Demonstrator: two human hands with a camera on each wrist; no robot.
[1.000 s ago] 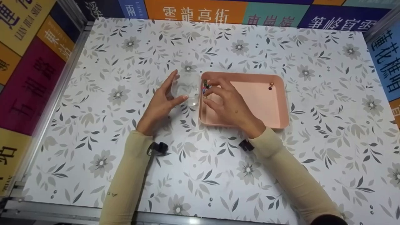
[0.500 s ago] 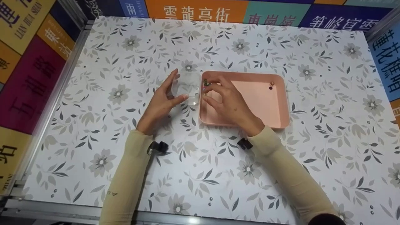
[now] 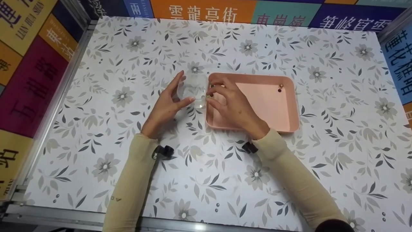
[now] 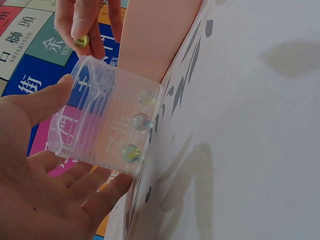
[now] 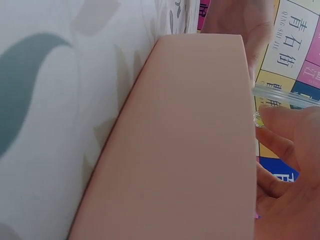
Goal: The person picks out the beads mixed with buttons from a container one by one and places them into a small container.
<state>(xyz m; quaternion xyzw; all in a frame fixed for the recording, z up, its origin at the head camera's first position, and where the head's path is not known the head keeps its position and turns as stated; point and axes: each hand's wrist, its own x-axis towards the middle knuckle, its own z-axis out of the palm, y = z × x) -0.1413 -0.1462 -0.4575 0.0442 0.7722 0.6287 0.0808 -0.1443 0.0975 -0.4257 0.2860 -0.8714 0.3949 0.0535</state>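
Observation:
A clear plastic box [image 3: 192,87] stands against the left side of the pink tray [image 3: 264,109]. My left hand [image 3: 164,108] holds it from the left, thumb on one side and fingers on the other. Inside it, the left wrist view shows a few glass marbles, among them a yellow-streaked marble [image 4: 131,153]. Over the tray's left rim, my right hand [image 3: 236,104] pinches a yellowish glass marble [image 4: 81,41] between thumb and finger, close beside the box's top edge. The small balls in the tray's left end are mostly hidden under that hand.
A copper-coloured ball [image 3: 281,86] and a dark ball [image 3: 279,91] lie near the tray's right end. Flower-patterned covering [image 3: 186,180] spreads over the table. Panels with printed characters [image 3: 202,12] border the back and sides.
My right hand has moved slightly left with the marble, from over the tray's left end to its rim beside the box. The left hand and the box stay put.

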